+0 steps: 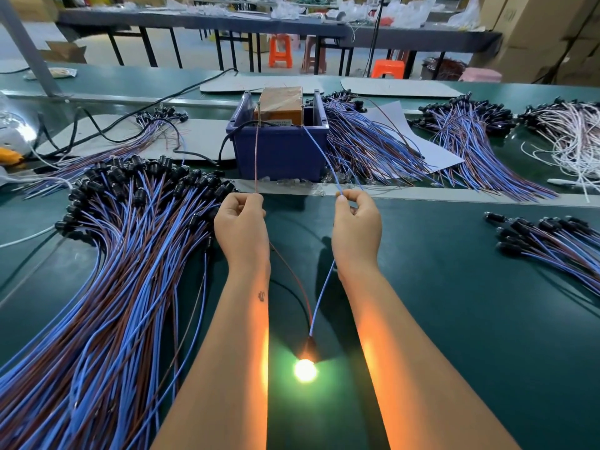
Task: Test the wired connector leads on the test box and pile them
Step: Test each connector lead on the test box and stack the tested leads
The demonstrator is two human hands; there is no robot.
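My left grip (242, 211) pinches the brown wire (256, 157), right grip (355, 211) the blue wire (319, 157); lamp (305, 370) lit behind, piling and big heap (123, 254) remain.

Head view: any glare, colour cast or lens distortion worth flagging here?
Head view: the lit lamp blows out to white, casting orange glow on both inner forearms and green bloom on the mat; wide-angle bending curves the belt rail; background benches look soft.
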